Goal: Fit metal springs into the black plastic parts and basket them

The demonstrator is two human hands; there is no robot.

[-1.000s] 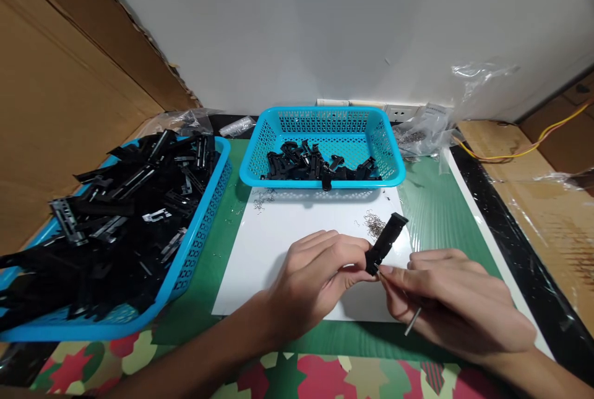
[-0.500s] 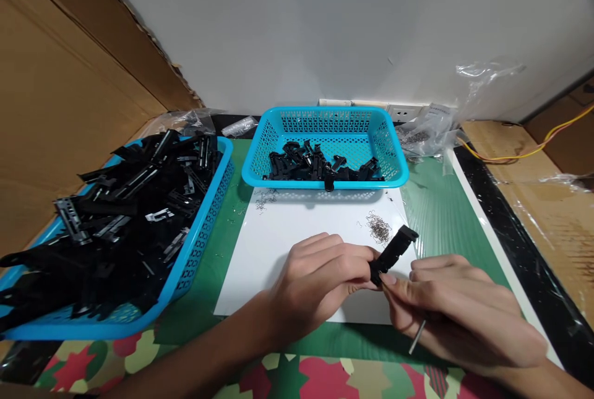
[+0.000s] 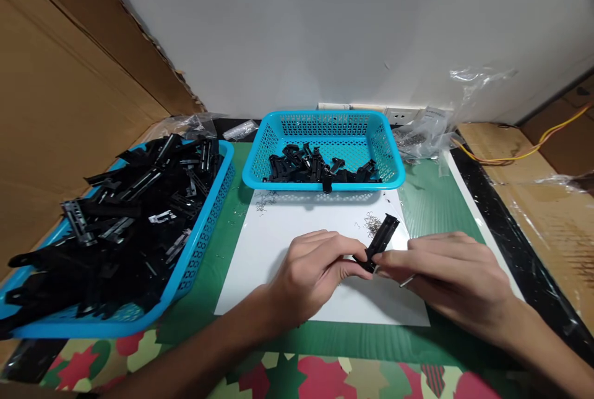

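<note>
A narrow black plastic part [image 3: 383,235] is pinched at its lower end between the thumb and fingers of my left hand [image 3: 313,269]. It tilts up and to the right, with its channelled side showing. My right hand [image 3: 448,269] is closed around a thin metal rod [image 3: 407,281], whose end sticks out below the fingers. The right thumb and fingertips touch the lower end of the black part. What the fingertips do there is too small to make out. Just behind the part, a small pile of fine wire pieces [image 3: 371,223] lies on a white sheet [image 3: 264,269].
A blue basket [image 3: 325,187] with small black parts stands at the back. Another blue basket [image 3: 185,263], heaped with longer black parts, is on the left. Plastic bags [image 3: 420,133] and yellow wires [image 3: 515,156] lie at the back right. Cardboard [image 3: 69,46] walls the left side.
Both hands have shifted slightly, the right one up and left. The black part has turned so its channelled side shows, and moved a little left. The rod's visible end has swung upward.
</note>
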